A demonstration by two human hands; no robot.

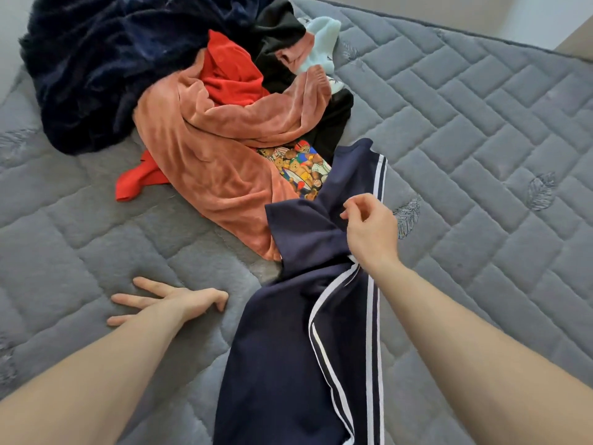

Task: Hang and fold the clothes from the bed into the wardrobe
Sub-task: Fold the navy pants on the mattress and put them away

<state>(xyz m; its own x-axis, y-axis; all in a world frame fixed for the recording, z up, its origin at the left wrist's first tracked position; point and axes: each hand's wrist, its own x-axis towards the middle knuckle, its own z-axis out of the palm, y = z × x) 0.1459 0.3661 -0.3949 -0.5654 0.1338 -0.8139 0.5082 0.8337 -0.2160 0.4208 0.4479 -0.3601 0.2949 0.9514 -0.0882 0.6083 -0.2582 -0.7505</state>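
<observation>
Navy track pants (298, 364) with white side stripes lie stretched from the bottom edge of the view up toward the clothes pile. My right hand (369, 229) is over their middle with its fingers curled. The fabric bunches together under its palm, and its thumb and forefinger are close together above the cloth. My left hand (167, 300) rests flat on the grey quilted mattress (481, 155), fingers spread, just left of the pants. Behind them a pile holds a salmon fleece garment (218, 149), a red garment (231, 75), a bear-print cloth (301, 168), black clothes (276, 36) and a pale mint piece (321, 36).
A large dark navy plush blanket (102, 65) lies heaped at the back left of the bed. The mattress edge runs along the upper right, with a pale wall (481, 11) beyond. Bare quilted surface shows to the right and at the front left.
</observation>
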